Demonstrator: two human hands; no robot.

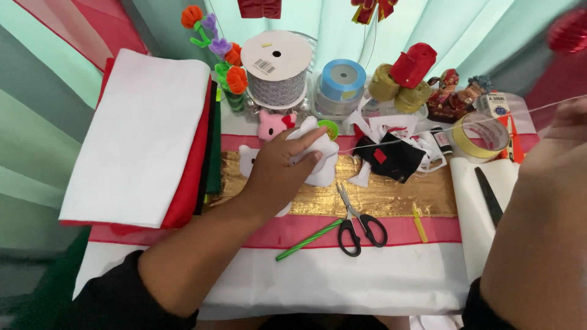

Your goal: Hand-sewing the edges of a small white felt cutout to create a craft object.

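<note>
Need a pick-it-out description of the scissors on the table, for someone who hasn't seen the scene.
Start at the gold strip running across the middle of the table. The scissors lie over its lower edge, right of the left hand, blades on the gold and handles on the pink band. They alone have black loop handles; the green pen beside them is a plain stick.

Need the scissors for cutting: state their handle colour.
Black handles on the steel scissors, clearest in the head view.

Open cloth below my left hand; scissors, green pen and spools crowd elsewhere.
</note>
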